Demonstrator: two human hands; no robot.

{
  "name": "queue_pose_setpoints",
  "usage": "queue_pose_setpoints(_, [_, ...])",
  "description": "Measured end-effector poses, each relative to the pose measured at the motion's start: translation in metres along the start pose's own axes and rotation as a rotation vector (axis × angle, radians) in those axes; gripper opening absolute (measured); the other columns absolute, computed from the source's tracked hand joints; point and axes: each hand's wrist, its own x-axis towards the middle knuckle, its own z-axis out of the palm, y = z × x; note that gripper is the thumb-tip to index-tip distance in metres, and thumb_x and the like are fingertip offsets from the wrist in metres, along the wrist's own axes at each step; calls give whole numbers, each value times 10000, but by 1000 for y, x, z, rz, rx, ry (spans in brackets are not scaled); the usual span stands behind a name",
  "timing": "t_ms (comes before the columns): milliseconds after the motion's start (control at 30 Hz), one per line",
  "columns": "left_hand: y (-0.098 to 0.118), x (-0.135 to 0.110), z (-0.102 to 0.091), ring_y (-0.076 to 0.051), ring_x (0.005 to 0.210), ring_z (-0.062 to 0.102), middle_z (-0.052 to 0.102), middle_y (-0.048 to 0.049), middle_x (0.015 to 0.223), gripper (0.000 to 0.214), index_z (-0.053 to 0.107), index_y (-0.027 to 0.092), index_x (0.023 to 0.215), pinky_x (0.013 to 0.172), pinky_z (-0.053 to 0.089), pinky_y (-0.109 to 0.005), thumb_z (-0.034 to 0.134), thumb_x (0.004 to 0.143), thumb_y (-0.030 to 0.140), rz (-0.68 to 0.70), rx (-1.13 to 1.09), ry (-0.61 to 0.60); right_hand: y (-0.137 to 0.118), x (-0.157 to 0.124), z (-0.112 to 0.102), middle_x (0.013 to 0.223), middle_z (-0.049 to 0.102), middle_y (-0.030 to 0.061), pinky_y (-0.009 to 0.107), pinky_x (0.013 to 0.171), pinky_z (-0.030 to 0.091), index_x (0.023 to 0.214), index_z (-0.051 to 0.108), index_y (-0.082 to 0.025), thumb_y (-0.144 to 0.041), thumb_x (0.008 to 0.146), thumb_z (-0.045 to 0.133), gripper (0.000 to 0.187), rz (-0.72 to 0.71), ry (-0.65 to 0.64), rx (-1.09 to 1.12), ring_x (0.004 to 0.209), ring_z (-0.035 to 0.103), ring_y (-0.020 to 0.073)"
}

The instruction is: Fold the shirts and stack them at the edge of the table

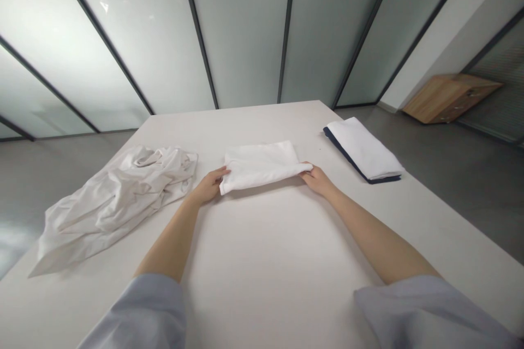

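Observation:
A white folded cloth (262, 163), perhaps a garment, lies in the middle of the table, its near edge lifted a little off the surface. My left hand (210, 184) pinches the near left corner of this cloth. At the near right corner, my right hand (316, 177) grips the same edge, with the fingers partly hidden under the fabric. Left of my left hand spreads a rumpled heap of white cloth (118, 196). On the right lies a neat stack, a white folded cloth (364, 147) on top of a dark navy folded cloth (347, 157).
The white table (266, 267) reaches from me toward a frosted glass partition (241, 27) with dark frames. The navy cloth's stack sits close to the table's right edge. Beyond, on the grey floor, stands a wooden drawer cabinet (446, 98).

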Motion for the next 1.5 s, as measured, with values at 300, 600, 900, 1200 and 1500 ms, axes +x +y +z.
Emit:
queue_pose_setpoints(300, [-5,-2,5,-363,1428,243,319,-162,1537,840,421,190,1440,1129,269,-533,681,720,535,127,478,37,-4,-1,-1,906,697,47,329,830,476,905,621,-209,-338,836,499,191,-4,-8,-23,889,626,215])
queue_pose_setpoints(600, [3,0,21,-277,1375,385,499,-102,1430,429,633,205,1213,1134,328,-462,553,831,382,318,402,15,5,-2,-2,978,715,59,397,905,493,964,665,-204,-328,810,557,225,-51,-37,7,951,652,243])
queue_pose_setpoints(900, [1,4,19,-239,1329,455,653,-73,1247,349,692,215,1089,1155,310,-426,559,829,406,315,192,20,17,-3,1,1336,591,50,407,1125,336,1213,640,-254,-285,727,666,488,-92,-92,-113,1322,456,236])
queue_pose_setpoints(1200, [16,2,24,-278,999,660,728,-95,1050,459,689,134,1063,902,510,-399,584,767,468,-125,5,242,-9,0,-2,1108,707,96,397,920,481,1094,671,-195,-375,826,589,333,31,-66,-102,1039,645,278])
queue_pose_setpoints(1500, [23,6,22,-268,871,671,734,-102,906,500,666,127,1007,712,500,-307,495,826,561,-195,190,379,-20,3,1,732,671,45,280,639,428,824,588,-206,-515,908,411,366,73,6,-227,713,610,211])
